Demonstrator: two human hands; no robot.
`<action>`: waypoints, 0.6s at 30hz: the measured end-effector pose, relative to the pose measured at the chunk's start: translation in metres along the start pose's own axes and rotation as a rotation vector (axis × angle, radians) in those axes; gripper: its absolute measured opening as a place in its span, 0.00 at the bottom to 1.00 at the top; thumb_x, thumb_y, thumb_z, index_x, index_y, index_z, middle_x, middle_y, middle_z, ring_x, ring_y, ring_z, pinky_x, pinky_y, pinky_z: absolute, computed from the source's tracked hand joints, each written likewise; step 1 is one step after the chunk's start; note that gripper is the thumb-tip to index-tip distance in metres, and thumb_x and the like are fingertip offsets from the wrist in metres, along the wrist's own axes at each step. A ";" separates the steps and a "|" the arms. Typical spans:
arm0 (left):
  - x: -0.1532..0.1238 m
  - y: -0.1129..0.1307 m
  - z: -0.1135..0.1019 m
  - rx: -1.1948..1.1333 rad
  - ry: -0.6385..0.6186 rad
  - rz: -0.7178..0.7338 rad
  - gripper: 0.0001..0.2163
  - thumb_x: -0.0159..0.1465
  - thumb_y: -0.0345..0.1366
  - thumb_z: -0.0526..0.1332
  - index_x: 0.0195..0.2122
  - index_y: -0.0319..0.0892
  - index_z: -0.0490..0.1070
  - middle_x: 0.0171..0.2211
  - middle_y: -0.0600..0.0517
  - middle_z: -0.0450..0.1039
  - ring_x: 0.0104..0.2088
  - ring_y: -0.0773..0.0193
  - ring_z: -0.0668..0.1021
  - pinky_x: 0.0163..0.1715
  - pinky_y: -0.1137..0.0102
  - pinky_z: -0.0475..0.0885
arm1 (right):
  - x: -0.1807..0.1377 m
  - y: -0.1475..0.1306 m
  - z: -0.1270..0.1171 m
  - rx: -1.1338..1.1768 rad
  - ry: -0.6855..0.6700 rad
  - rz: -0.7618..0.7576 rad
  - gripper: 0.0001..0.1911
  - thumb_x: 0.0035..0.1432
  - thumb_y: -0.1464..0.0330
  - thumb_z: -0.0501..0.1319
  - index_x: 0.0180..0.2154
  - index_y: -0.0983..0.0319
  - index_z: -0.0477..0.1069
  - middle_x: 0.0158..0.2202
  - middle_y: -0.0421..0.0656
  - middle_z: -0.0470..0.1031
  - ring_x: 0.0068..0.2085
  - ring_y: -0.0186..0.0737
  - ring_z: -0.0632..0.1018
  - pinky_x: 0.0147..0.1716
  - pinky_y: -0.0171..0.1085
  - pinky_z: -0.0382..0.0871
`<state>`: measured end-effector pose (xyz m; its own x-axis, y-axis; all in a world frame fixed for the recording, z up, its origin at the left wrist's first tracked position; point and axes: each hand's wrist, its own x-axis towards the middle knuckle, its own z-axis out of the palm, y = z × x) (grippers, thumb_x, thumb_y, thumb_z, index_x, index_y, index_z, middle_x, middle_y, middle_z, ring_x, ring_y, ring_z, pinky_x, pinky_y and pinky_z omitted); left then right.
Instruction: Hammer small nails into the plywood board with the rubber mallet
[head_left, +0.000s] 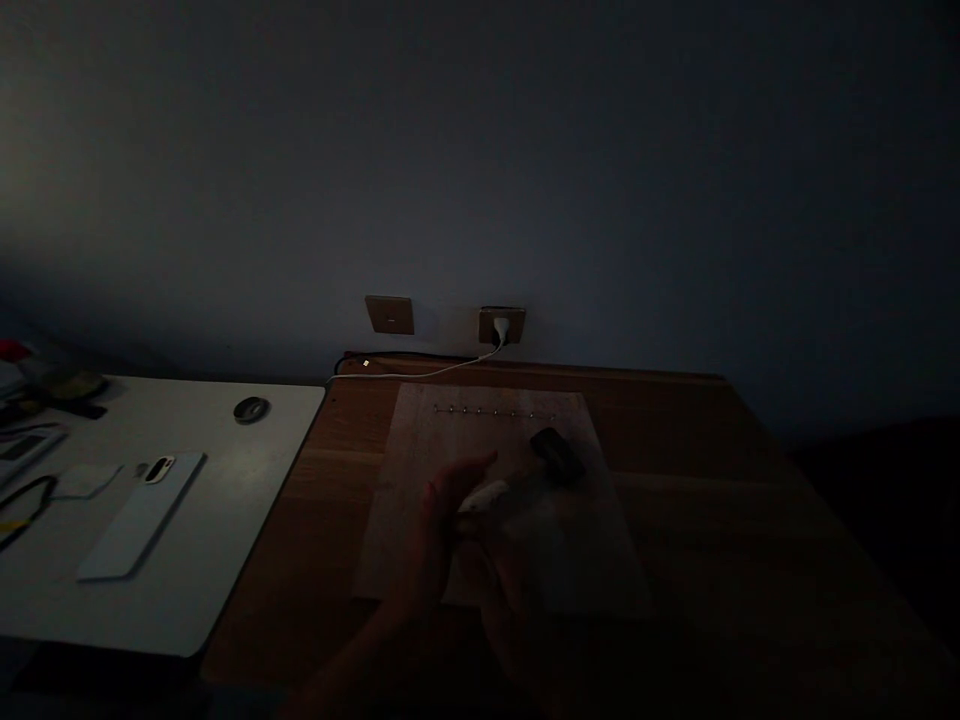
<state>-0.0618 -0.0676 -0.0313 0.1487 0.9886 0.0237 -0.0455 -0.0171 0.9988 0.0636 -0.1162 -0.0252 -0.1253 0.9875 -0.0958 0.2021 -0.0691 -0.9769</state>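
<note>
In the dim light, my left hand (439,505) is raised over a pale board (390,480), its fingers stretched out and slightly cupped. Close beside it, my right hand (499,570) has curled fingers around a small pale, rounded thing (484,495), whose kind is too dark to tell. That thing lies between the two hands; whether the left one touches it I cannot tell. Just beyond them on the board is a black blocky object (557,455). A row of several small shiny pieces (495,412) runs across the board's far part.
The board lies on a brown wooden table (712,480). A white table (187,600) adjoins it at left, bearing a light-blue phone (135,530) and a roll of tape (251,409). A white cable (442,370) runs along the back edge to a wall socket (514,325).
</note>
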 end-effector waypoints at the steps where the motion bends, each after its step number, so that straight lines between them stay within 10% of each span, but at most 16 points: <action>1: 0.000 0.002 0.000 0.010 -0.022 -0.002 0.39 0.73 0.54 0.22 0.59 0.47 0.70 0.65 0.44 0.72 0.65 0.52 0.74 0.64 0.50 0.71 | -0.001 0.002 -0.001 -0.001 -0.004 0.022 0.23 0.71 0.49 0.54 0.58 0.49 0.75 0.61 0.45 0.77 0.63 0.50 0.75 0.63 0.49 0.70; 10: 0.018 -0.016 -0.095 1.082 0.251 0.096 0.20 0.72 0.47 0.54 0.59 0.43 0.71 0.67 0.38 0.67 0.68 0.42 0.69 0.67 0.42 0.65 | 0.003 0.038 -0.083 -0.368 0.373 -0.008 0.19 0.69 0.52 0.56 0.47 0.54 0.79 0.49 0.50 0.83 0.52 0.55 0.81 0.57 0.56 0.73; 18: 0.008 -0.031 -0.118 1.082 0.078 -0.078 0.25 0.72 0.50 0.53 0.66 0.46 0.67 0.68 0.43 0.68 0.63 0.48 0.76 0.60 0.54 0.76 | -0.013 0.108 -0.134 -0.814 0.405 -0.075 0.26 0.71 0.53 0.50 0.58 0.57 0.77 0.63 0.48 0.76 0.73 0.60 0.61 0.67 0.65 0.60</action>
<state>-0.1760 -0.0419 -0.0668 0.0483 0.9988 -0.0058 0.8615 -0.0387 0.5062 0.2176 -0.1174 -0.1042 0.1539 0.9702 0.1871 0.8494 -0.0332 -0.5267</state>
